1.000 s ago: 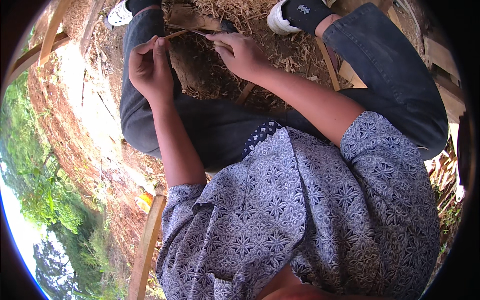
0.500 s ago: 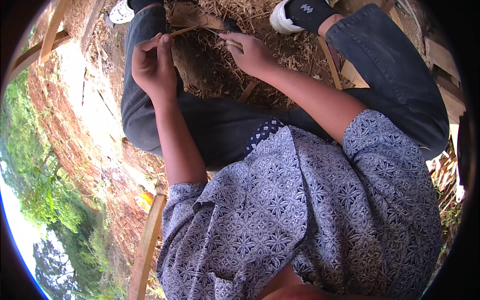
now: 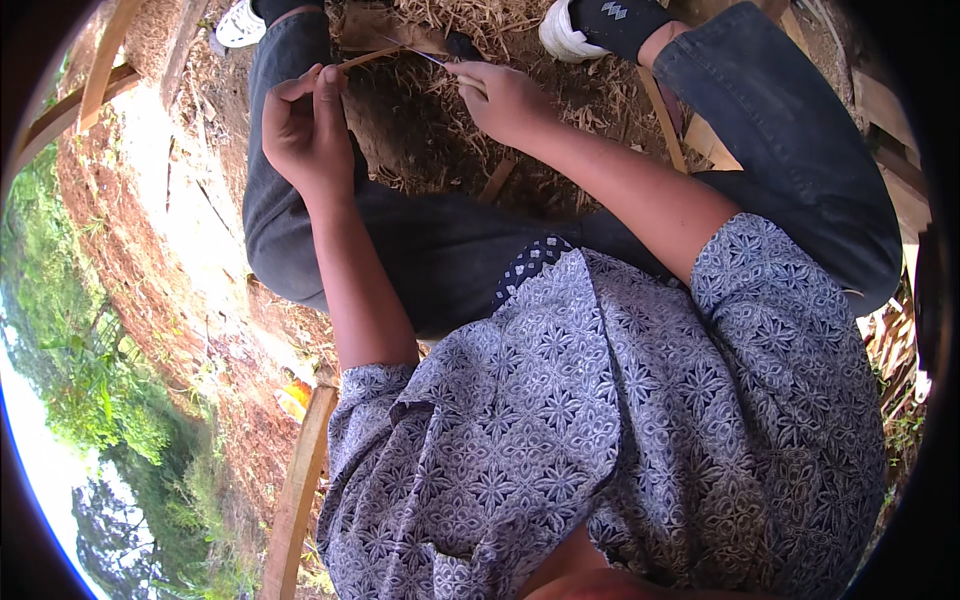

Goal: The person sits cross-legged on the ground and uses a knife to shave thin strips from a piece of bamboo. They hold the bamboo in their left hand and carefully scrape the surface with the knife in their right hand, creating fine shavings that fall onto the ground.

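Between the thumb and fingers of my left hand (image 3: 308, 125) a thin wooden stick (image 3: 372, 57) is pinched, its free end pointing right and slightly away. My right hand (image 3: 505, 103) is closed round the pale handle of a knife (image 3: 472, 84). The knife's narrow blade (image 3: 425, 56) reaches up and left toward the stick's free end; whether the two touch, I cannot tell. Both hands are held over the ground between my bent legs.
Shavings (image 3: 500, 30) cover the brown ground around a flat wood piece (image 3: 385, 28). My shoes (image 3: 568, 35) stand at the far side. Wooden slats (image 3: 660, 118) lie on the right, a wooden post (image 3: 298, 490) rises at the left, and green plants (image 3: 100, 390) grow beyond.
My right hand, with the knife, has shifted slightly to the right and toward me. My left hand and the stick have hardly moved.
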`<state>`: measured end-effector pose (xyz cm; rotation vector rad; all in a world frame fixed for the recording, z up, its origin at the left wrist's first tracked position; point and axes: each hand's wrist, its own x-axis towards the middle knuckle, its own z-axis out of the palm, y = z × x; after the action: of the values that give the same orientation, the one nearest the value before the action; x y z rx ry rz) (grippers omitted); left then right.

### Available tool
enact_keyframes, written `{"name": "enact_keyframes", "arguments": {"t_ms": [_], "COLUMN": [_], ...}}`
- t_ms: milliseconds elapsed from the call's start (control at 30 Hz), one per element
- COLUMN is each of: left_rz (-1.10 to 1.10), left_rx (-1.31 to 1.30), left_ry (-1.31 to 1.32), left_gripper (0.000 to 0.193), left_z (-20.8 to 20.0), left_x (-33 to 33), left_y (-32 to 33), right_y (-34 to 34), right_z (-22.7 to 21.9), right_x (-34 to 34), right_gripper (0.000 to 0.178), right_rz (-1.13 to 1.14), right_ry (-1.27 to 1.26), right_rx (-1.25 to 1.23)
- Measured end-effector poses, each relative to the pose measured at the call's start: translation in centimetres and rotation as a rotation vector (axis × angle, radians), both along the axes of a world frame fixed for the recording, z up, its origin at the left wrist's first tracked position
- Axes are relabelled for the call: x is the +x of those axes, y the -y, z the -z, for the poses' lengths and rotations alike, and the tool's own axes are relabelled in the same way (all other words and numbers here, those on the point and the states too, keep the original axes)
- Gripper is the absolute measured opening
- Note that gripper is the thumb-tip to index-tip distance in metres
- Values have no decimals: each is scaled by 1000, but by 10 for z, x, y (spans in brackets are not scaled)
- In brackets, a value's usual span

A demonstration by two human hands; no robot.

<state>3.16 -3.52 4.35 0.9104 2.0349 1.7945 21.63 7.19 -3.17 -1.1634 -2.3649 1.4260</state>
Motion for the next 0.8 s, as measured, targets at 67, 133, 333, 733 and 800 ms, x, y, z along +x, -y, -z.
{"name": "enact_keyframes", "arguments": {"t_ms": [67,133,333,733,800], "left_rz": [-6,-9,10,-2,2], "left_rx": [29,29,34,9,0], "left_ry": [28,36,12,-12,-16], "left_gripper": [8,8,7,7,7], "left_z": [3,0,2,-1,-1], "left_x": [0,2,-1,1,1], "left_y": [-2,-5,-2,-3,-2], "right_y": [7,9,-1,-8,-3], "right_z": [-19,-26,-15,-6,-14], "right_x": [-10,-17,-12,-5,-10], "right_gripper": [34,33,33,35,36], "right_rz": [8,13,-15,-49,-42], "right_ry": [-124,-248,-193,-48,-31], "right_rx": [20,10,-23,-6,-10]}}
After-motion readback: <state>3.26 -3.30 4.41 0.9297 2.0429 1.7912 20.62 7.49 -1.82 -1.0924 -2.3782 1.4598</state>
